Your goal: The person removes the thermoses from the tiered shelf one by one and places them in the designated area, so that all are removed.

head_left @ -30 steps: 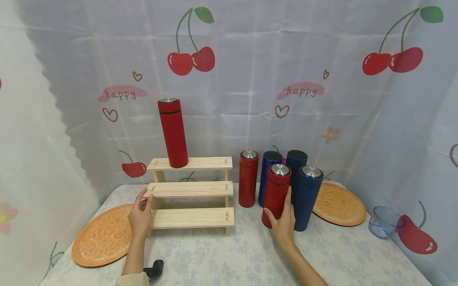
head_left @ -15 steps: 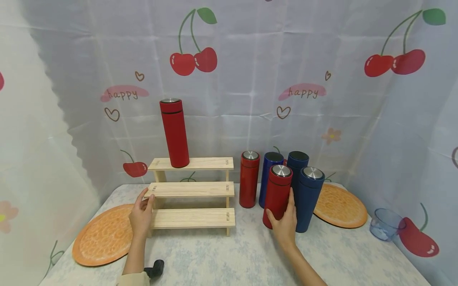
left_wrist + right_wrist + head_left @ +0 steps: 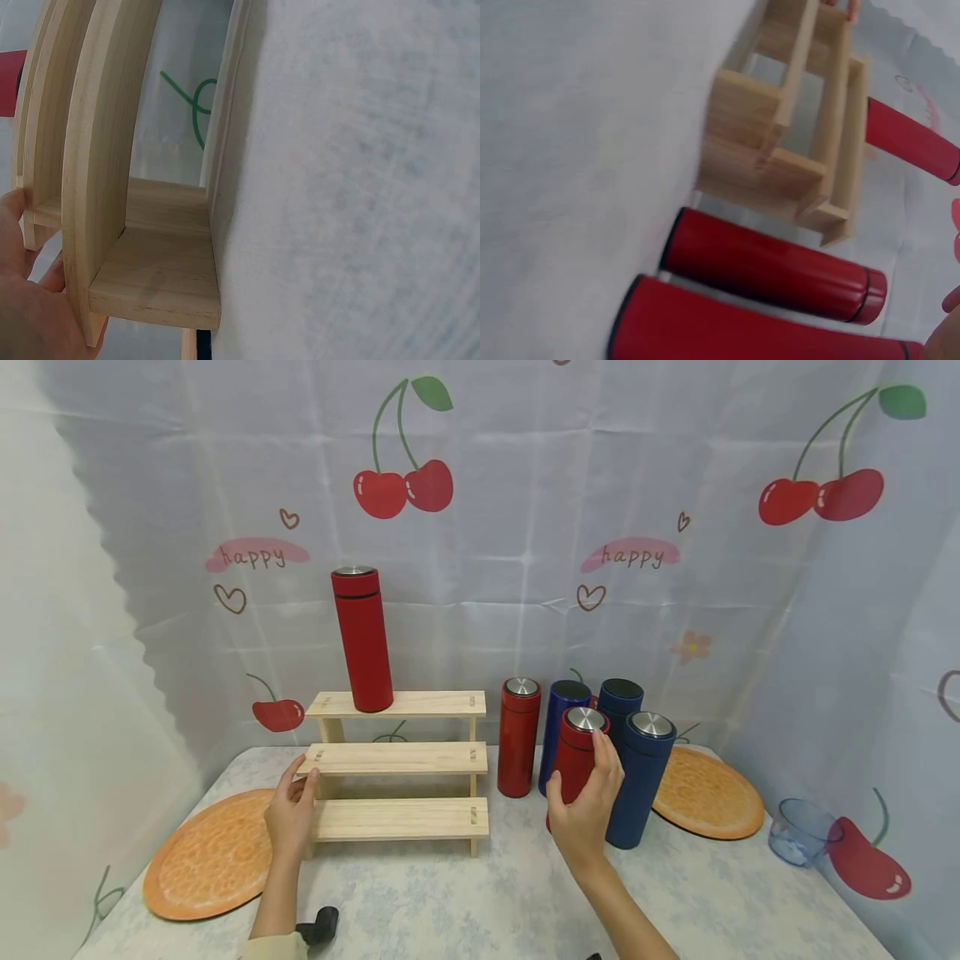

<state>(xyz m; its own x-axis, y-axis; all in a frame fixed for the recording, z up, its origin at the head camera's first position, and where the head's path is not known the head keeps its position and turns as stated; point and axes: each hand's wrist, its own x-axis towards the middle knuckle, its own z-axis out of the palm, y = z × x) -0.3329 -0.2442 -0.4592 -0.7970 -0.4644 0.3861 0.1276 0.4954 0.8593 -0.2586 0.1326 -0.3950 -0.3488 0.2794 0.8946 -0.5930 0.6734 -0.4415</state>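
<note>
My left hand (image 3: pixel 291 814) grips the left end of a three-tier wooden shelf (image 3: pixel 405 758) at its middle board. In the left wrist view its fingers (image 3: pixel 13 232) reach behind the side of the wood. A tall red thermos (image 3: pixel 365 643) stands upright on the top tier. On the right, my right hand (image 3: pixel 585 818) is at the upper part of the front red thermos (image 3: pixel 574 764), thumb and fingers spread, fingertips at the steel lid. In the right wrist view, part of that hand (image 3: pixel 946 334) shows beside the lid end, the thermos (image 3: pixel 735 330) standing on the table.
Another red thermos (image 3: pixel 519 743) and two blue ones (image 3: pixel 562 718) stand behind; a lighter blue thermos (image 3: pixel 637 785) is close to the right hand. Orange round mats (image 3: pixel 213 856) lie at both sides. A clear blue cup (image 3: pixel 798 835) stands far right, a black object (image 3: pixel 322 927) in front.
My right hand has risen from the lower side of the front red thermos to its lid; the thermos stays put. My left hand keeps its place on the shelf.
</note>
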